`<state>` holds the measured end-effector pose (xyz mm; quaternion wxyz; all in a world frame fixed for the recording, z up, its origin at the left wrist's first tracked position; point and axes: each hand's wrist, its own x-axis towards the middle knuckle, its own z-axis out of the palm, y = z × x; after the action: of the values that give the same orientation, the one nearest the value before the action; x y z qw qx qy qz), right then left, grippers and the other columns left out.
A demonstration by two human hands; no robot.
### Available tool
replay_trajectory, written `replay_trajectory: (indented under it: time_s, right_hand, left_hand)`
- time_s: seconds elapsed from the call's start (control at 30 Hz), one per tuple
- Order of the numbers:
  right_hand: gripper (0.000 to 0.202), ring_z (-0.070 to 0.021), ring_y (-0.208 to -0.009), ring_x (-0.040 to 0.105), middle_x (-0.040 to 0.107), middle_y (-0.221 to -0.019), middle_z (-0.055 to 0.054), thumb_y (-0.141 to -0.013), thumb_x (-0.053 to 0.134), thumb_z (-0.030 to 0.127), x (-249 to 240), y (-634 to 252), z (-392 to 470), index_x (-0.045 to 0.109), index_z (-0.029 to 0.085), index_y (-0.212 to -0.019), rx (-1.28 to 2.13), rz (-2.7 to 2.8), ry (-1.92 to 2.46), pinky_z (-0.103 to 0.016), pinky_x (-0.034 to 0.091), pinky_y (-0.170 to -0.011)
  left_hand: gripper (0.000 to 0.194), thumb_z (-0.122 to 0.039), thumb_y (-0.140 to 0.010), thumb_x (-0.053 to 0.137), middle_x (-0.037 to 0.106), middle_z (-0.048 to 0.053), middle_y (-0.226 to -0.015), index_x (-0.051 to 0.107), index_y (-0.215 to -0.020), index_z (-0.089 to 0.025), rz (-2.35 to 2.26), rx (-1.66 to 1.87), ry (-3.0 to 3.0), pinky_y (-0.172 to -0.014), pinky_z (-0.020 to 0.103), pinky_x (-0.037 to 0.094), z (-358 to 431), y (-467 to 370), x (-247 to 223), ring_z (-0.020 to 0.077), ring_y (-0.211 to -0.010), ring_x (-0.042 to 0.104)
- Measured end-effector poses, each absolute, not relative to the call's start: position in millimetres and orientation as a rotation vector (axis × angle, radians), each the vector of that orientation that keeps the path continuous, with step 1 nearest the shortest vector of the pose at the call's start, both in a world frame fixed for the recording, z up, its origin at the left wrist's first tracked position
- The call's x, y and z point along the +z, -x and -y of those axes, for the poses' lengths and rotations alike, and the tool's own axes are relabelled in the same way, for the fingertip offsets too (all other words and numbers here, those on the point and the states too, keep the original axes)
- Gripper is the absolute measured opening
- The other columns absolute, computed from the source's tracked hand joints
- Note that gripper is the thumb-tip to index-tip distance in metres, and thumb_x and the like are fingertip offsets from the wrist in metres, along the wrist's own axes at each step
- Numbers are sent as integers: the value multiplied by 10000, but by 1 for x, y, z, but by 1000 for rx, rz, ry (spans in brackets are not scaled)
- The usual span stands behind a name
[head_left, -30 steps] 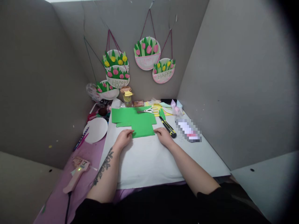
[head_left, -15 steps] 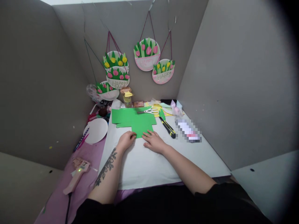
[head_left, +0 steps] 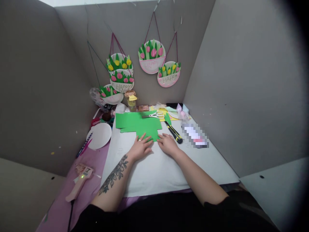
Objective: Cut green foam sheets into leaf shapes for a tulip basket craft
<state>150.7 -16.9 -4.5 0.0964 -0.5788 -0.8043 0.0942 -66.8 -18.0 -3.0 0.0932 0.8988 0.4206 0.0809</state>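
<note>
basically l hand [head_left: 142, 148] & r hand [head_left: 168, 144] palm-down, unclenched, touching grn sheet's [head_left: 129, 121] near end

Grey walls [head_left: 231, 87] (softly lit) enclose the covered table [head_left: 159, 177].

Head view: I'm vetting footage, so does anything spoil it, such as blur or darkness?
Head view: black curves along the right edge; a mosaic patch hides detail beside the cutter; left wall dimmer than right wall; green sheet clear-edged.
</note>
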Motion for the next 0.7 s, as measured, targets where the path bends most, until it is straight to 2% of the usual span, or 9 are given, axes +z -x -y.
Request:
replay_trajectory:
  time_s: [0.07,0.17,0.33,0.53,0.7]
  right_hand:
    - [335,-264,-1289,411,564,-1344,-18,-893,448,266,-7,-150,16,701,262,-1112,275,2355,1709,-443,275,-1060]
    - [320,-248,-1258,442,597,-1305,-17,-887,464,267,-10,-151,15,714,259,-1087,260,2319,1689,-404,299,-1048]
    - [301,-235,-1199,487,638,-1248,-12,-888,470,269,-12,-151,14,737,265,-1028,239,2285,1659,-378,331,-1020]
    - [283,-227,-1134,523,669,-1193,-21,-873,489,260,-17,-150,12,749,251,-986,204,2250,1623,-367,355,-994]
    - [264,-221,-1134,515,669,-1181,-41,-875,500,260,-18,-147,13,748,228,-959,187,2247,1568,-369,340,-1015]
  left_hand:
    - [562,-484,-906,429,332,39,-1523,352,-1436,-310,-1173,75,-2648,-1103,631,121,21,60,-4,306,-1443,115]
    - [630,-538,-908,378,264,41,-1548,243,-1478,-305,-1190,-42,-2580,-1091,649,131,23,59,-2,309,-1448,87]
    - [660,-558,-899,364,216,44,-1561,218,-1487,-297,-1282,-110,-2490,-1078,655,162,23,73,7,326,-1445,86]
    - [575,-505,-903,384,252,37,-1553,359,-1437,-295,-1467,-84,-2437,-1045,698,161,20,87,10,378,-1438,8]
    - [436,-428,-939,330,383,35,-1497,568,-1276,-287,-1777,116,-2341,-1068,623,217,12,87,3,346,-1423,168]
